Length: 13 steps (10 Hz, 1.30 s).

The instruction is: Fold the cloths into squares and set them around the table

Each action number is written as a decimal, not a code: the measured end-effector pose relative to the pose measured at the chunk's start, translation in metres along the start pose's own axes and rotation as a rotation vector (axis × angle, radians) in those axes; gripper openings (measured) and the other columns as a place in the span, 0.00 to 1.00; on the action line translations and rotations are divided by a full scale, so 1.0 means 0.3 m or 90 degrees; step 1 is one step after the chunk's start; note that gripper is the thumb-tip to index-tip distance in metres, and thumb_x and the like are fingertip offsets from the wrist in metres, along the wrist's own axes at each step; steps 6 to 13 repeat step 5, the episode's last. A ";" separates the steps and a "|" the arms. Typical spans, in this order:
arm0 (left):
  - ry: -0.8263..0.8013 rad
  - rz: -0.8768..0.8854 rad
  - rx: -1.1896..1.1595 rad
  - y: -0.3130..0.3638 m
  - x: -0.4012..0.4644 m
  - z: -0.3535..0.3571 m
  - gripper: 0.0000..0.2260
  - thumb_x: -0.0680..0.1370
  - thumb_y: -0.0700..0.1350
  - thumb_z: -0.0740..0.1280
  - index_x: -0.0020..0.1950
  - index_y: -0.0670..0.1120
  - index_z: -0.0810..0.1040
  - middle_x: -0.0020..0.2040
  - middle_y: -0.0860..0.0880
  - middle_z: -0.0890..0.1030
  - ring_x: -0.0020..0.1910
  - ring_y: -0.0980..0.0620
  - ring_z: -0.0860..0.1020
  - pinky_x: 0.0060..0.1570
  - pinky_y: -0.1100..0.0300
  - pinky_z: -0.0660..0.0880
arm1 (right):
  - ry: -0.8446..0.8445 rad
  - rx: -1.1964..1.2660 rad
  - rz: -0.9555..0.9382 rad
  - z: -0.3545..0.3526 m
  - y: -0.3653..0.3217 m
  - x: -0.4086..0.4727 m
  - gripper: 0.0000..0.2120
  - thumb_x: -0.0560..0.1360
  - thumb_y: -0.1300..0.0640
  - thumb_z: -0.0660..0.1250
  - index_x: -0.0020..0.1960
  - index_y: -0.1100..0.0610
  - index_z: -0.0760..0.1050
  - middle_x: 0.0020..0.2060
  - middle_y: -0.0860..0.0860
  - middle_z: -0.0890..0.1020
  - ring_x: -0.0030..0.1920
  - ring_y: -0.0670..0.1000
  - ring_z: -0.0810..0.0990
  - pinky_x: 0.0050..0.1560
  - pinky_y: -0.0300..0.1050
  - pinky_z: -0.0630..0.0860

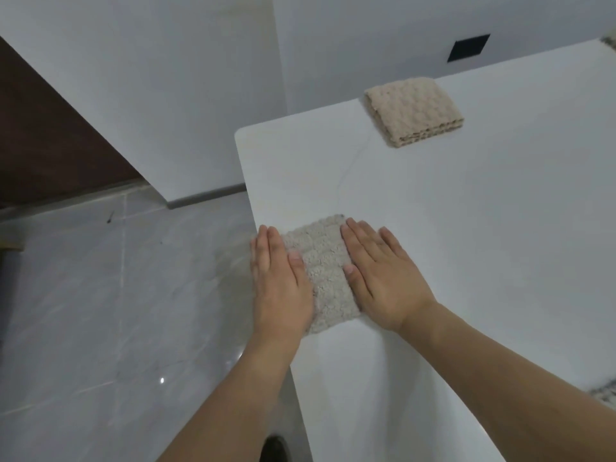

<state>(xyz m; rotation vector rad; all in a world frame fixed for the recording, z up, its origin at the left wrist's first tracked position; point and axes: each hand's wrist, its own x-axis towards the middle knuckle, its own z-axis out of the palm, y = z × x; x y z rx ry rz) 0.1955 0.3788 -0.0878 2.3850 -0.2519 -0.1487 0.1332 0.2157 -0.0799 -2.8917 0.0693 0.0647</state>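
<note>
A folded beige textured cloth lies at the left edge of the white table. My left hand presses flat on its left side, fingers straight and partly over the table edge. My right hand lies flat on its right side, fingers straight and together. A second beige cloth, folded into a thick square, rests at the table's far edge. A corner of another cloth shows at the far right, and a cloth edge peeks in at the right border.
Pale tiled floor lies to the left, below the table edge. White walls stand behind, with a dark square plate on one. A dark shape sits on the floor near the bottom.
</note>
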 end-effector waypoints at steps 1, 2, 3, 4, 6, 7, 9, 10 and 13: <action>-0.003 0.002 0.014 -0.001 0.003 0.003 0.25 0.85 0.49 0.47 0.80 0.42 0.49 0.81 0.47 0.48 0.80 0.51 0.43 0.78 0.53 0.44 | -0.001 -0.004 0.012 -0.002 -0.001 0.002 0.29 0.82 0.46 0.38 0.79 0.57 0.49 0.78 0.51 0.54 0.78 0.49 0.49 0.76 0.50 0.43; -0.003 -0.001 0.019 -0.002 0.003 0.007 0.25 0.85 0.49 0.47 0.81 0.43 0.48 0.81 0.48 0.47 0.80 0.51 0.43 0.78 0.53 0.44 | -0.008 -0.006 0.009 0.001 -0.004 0.001 0.29 0.81 0.45 0.37 0.79 0.57 0.48 0.78 0.51 0.53 0.78 0.48 0.48 0.76 0.49 0.42; -0.022 -0.011 0.014 0.006 0.006 -0.003 0.25 0.85 0.49 0.47 0.81 0.43 0.48 0.81 0.48 0.46 0.80 0.51 0.42 0.78 0.52 0.43 | -0.027 0.013 0.009 -0.006 0.001 0.002 0.30 0.81 0.44 0.35 0.79 0.55 0.45 0.79 0.49 0.49 0.78 0.46 0.43 0.76 0.47 0.39; -0.036 0.000 0.006 0.011 0.003 -0.023 0.25 0.85 0.50 0.48 0.81 0.43 0.48 0.81 0.48 0.46 0.80 0.51 0.41 0.78 0.51 0.42 | -0.057 0.088 0.010 -0.042 0.010 0.004 0.28 0.82 0.43 0.39 0.79 0.52 0.43 0.79 0.47 0.47 0.77 0.44 0.41 0.75 0.42 0.35; -0.028 0.006 -0.024 0.020 -0.002 -0.061 0.26 0.85 0.50 0.49 0.81 0.43 0.49 0.81 0.47 0.47 0.80 0.51 0.41 0.78 0.51 0.43 | -0.025 0.130 0.037 -0.079 0.016 0.004 0.27 0.83 0.46 0.45 0.80 0.53 0.45 0.79 0.47 0.48 0.77 0.45 0.43 0.75 0.40 0.36; -0.028 0.006 -0.024 0.020 -0.002 -0.061 0.26 0.85 0.50 0.49 0.81 0.43 0.49 0.81 0.47 0.47 0.80 0.51 0.41 0.78 0.51 0.43 | -0.025 0.130 0.037 -0.079 0.016 0.004 0.27 0.83 0.46 0.45 0.80 0.53 0.45 0.79 0.47 0.48 0.77 0.45 0.43 0.75 0.40 0.36; -0.028 0.006 -0.024 0.020 -0.002 -0.061 0.26 0.85 0.50 0.49 0.81 0.43 0.49 0.81 0.47 0.47 0.80 0.51 0.41 0.78 0.51 0.43 | -0.025 0.130 0.037 -0.079 0.016 0.004 0.27 0.83 0.46 0.45 0.80 0.53 0.45 0.79 0.47 0.48 0.77 0.45 0.43 0.75 0.40 0.36; -0.028 0.006 -0.024 0.020 -0.002 -0.061 0.26 0.85 0.50 0.49 0.81 0.43 0.49 0.81 0.47 0.47 0.80 0.51 0.41 0.78 0.51 0.43 | -0.025 0.130 0.037 -0.079 0.016 0.004 0.27 0.83 0.46 0.45 0.80 0.53 0.45 0.79 0.47 0.48 0.77 0.45 0.43 0.75 0.40 0.36; -0.028 0.006 -0.024 0.020 -0.002 -0.061 0.26 0.85 0.50 0.49 0.81 0.43 0.49 0.81 0.47 0.47 0.80 0.51 0.41 0.78 0.51 0.43 | -0.025 0.130 0.037 -0.079 0.016 0.004 0.27 0.83 0.46 0.45 0.80 0.53 0.45 0.79 0.47 0.48 0.77 0.45 0.43 0.75 0.40 0.36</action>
